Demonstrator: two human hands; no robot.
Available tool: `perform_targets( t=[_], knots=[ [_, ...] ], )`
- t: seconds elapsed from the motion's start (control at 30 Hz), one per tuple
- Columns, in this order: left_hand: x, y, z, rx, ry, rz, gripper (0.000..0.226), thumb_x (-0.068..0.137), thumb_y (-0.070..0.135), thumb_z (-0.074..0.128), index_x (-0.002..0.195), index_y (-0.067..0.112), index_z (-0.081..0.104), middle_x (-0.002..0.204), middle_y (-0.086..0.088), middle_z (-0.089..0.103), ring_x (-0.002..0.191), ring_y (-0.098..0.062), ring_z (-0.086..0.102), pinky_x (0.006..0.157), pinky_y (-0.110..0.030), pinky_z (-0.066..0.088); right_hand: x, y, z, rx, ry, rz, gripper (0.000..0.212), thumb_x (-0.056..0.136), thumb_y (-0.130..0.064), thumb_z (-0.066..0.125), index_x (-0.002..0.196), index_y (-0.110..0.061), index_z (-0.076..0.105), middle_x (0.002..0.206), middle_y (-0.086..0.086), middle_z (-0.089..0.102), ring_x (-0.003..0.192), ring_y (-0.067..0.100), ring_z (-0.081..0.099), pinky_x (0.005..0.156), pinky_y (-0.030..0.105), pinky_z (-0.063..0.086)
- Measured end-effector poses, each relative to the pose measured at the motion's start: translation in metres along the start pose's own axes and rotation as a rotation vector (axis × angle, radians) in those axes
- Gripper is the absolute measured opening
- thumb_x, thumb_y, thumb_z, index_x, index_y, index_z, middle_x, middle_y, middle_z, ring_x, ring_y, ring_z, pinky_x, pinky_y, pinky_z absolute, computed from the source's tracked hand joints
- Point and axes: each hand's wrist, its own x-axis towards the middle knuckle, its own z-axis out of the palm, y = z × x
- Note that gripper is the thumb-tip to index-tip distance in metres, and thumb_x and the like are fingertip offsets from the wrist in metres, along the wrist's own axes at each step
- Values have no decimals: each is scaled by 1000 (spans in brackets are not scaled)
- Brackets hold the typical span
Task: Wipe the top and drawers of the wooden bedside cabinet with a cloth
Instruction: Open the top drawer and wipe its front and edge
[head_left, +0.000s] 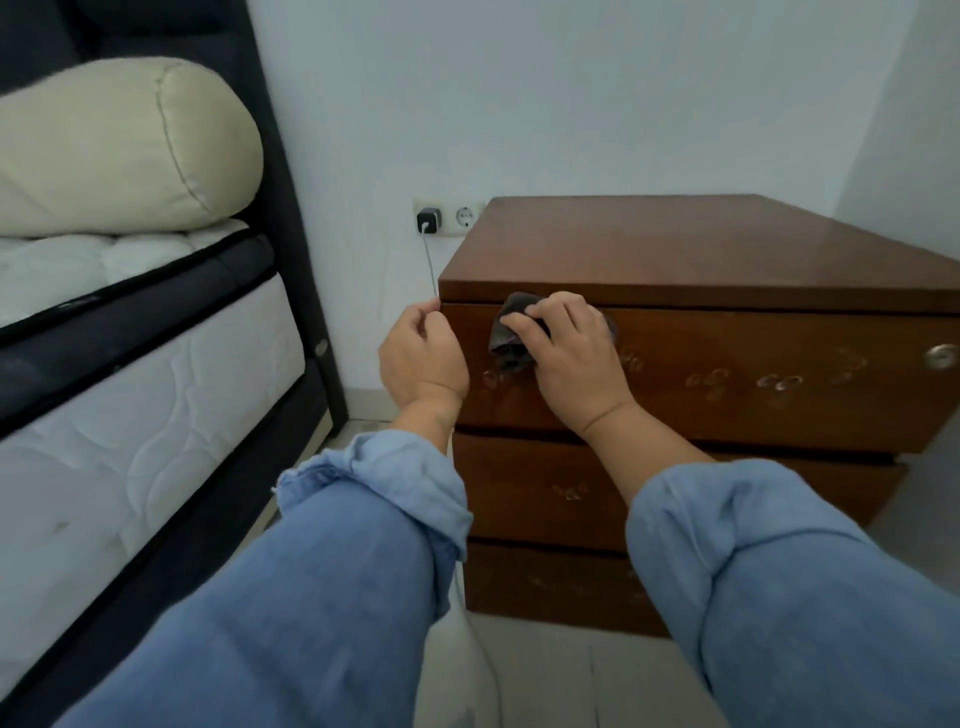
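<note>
Beside the bed, the wooden cabinet stands against the wall. My right hand presses the dark cloth on the top drawer, fingers curled around it. My left hand pinches the charger cable aside. I should wipe with long, firm strokes toward the knob.

The pale tiled floor carries the wooden bedside cabinet, which stands against the white wall, and the dark bed frame just beside it. On the bed, a quilted mattress bears a cream bolster.
</note>
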Motion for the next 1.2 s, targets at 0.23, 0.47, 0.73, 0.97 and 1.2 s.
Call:
perform_targets(
  t=[0.23, 0.47, 0.73, 0.97, 1.2],
  knots=[
    [-11, 4, -12, 9, -191, 16, 61, 76, 38, 27, 121, 27, 67, 115, 1, 69, 107, -19, 59, 98, -36, 46, -1, -10, -5, 33, -30, 85, 41, 75, -7, 42, 109, -12, 63, 100, 9, 62, 102, 24, 40, 81, 37, 46],
    [-22, -18, -22, -37, -320, -90, 50, 82, 43, 28, 107, 31, 70, 111, 6, 69, 112, -17, 59, 102, -36, 44, -18, -23, 4, 113, -93, 95, 45, 72, 1, 56, 114, -14, 61, 103, 8, 59, 103, 23, 40, 83, 39, 48],
    [-32, -67, -12, -55, -316, -151, 70, 75, 51, 25, 125, 23, 64, 122, 3, 67, 117, -13, 58, 106, -40, 44, -82, -48, 45, 156, -320, -81, 53, 60, -5, 78, 108, -21, 64, 103, -1, 61, 101, 20, 44, 77, 35, 53],
    [-41, -70, -18, -81, -292, -207, 61, 78, 41, 30, 122, 20, 66, 120, -4, 67, 115, -19, 58, 105, -41, 44, -42, -47, 4, 203, -70, 5, 36, 79, -6, 46, 111, -15, 59, 107, 7, 61, 97, 22, 41, 72, 34, 45],
    [-48, -72, -18, -82, -284, -197, 42, 95, 24, 36, 125, 18, 64, 120, -1, 67, 114, -14, 57, 105, -35, 43, 16, -39, 11, 123, -46, -57, 42, 79, -8, 43, 113, -18, 64, 115, 1, 63, 101, 21, 38, 77, 36, 45]
  ],
)
